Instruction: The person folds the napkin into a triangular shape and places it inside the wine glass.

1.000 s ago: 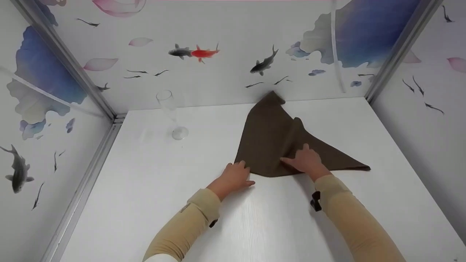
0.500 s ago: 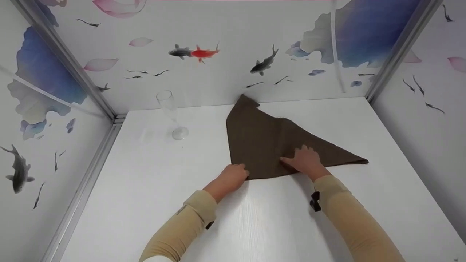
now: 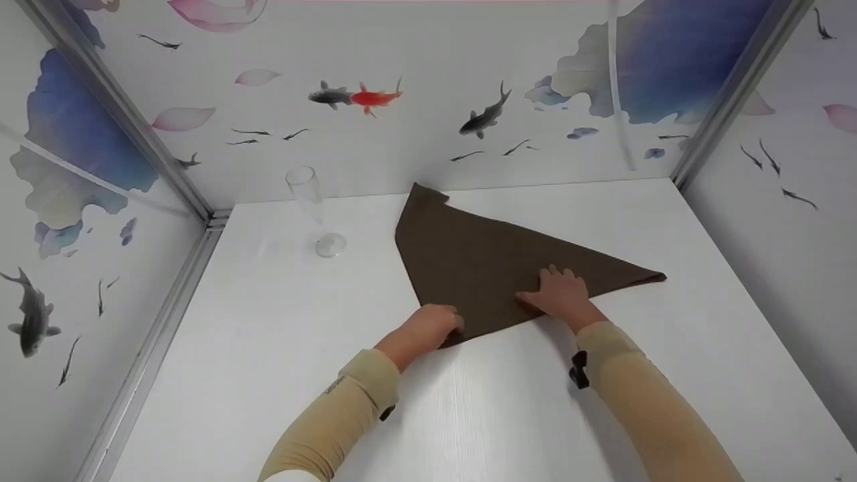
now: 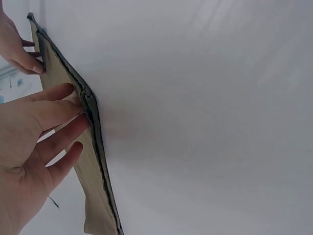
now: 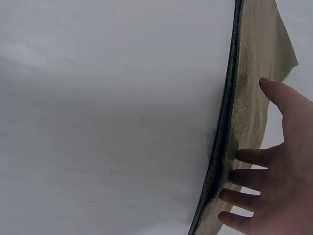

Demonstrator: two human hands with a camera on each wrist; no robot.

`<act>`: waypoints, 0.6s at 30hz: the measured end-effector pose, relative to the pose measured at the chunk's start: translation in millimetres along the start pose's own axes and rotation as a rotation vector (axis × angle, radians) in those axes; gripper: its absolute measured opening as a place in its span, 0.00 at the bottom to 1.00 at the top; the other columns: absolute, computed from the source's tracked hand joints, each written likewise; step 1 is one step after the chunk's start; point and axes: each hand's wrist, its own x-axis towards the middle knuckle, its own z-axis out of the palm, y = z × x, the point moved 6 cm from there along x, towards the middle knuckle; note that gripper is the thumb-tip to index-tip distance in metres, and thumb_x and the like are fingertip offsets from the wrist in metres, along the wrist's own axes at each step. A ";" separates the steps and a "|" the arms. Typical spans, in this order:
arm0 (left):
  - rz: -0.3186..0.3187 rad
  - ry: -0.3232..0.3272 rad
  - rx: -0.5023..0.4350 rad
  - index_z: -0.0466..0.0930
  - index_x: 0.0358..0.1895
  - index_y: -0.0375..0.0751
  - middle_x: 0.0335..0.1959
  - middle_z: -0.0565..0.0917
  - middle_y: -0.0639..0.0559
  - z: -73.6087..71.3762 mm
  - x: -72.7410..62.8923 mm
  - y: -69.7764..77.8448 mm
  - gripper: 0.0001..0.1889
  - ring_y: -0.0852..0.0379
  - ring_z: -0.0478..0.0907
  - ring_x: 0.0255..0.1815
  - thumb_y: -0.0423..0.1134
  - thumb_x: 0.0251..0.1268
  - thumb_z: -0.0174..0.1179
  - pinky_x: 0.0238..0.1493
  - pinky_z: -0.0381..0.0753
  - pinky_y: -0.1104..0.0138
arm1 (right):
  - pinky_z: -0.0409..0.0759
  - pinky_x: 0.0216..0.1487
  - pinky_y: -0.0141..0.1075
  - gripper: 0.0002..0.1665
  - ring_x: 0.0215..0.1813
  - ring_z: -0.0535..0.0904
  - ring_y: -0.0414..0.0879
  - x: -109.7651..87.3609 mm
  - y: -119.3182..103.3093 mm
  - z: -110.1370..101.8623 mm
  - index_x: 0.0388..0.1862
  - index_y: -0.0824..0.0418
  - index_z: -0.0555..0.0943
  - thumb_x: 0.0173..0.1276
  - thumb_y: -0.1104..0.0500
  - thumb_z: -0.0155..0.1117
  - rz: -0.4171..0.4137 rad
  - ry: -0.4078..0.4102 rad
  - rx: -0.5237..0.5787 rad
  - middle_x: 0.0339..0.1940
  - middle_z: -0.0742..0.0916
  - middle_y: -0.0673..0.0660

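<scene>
A folded brown cloth napkin (image 3: 469, 261) lies across the table, its layered edge toward me. My left hand (image 3: 423, 328) pinches the napkin at its near left corner; in the left wrist view, the thumb and a finger of that hand (image 4: 29, 132) meet at the layered edge. On the near right part of the cloth rests my right hand (image 3: 561, 294), fingers spread. The right wrist view shows the same hand (image 5: 288, 156) with straight fingers over the napkin (image 5: 249, 98), close to its folded edge.
A clear champagne flute (image 3: 330, 245) stands upright at the back left of the white table (image 3: 268, 361). White panels (image 3: 428, 134) printed with fish and petals enclose the table at the back and both sides.
The napkin's far corner has swung left, and its right tip has shifted up and inward. The fold ridge has flattened out. My left hand has closed on the near corner; the right hand stays put.
</scene>
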 end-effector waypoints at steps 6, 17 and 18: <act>-0.022 -0.068 -0.111 0.86 0.46 0.46 0.37 0.79 0.54 4.0 2.0 0.4 0.10 0.59 0.74 0.38 0.30 0.64 0.64 0.42 0.77 0.70 | 0.59 0.65 0.64 0.55 0.70 0.56 0.73 3.7 0.1 2.5 0.70 0.77 0.60 0.66 0.32 0.55 -0.005 -0.012 0.016 0.72 0.60 0.77; -0.069 -0.169 0.010 0.71 0.68 0.55 0.70 0.64 0.50 3.6 8.3 4.3 0.32 0.50 0.61 0.69 0.46 0.59 0.70 0.68 0.62 0.55 | 0.60 0.67 0.61 0.53 0.68 0.60 0.72 9.3 -4.0 -0.6 0.71 0.77 0.59 0.65 0.40 0.65 0.014 -0.067 0.126 0.71 0.58 0.78; -0.077 -0.175 0.006 0.68 0.70 0.55 0.72 0.62 0.50 3.3 9.2 4.7 0.34 0.50 0.58 0.72 0.47 0.59 0.70 0.70 0.60 0.53 | 0.60 0.66 0.61 0.53 0.68 0.61 0.72 9.9 -4.4 -1.0 0.71 0.77 0.59 0.65 0.40 0.66 0.018 -0.080 0.150 0.70 0.58 0.77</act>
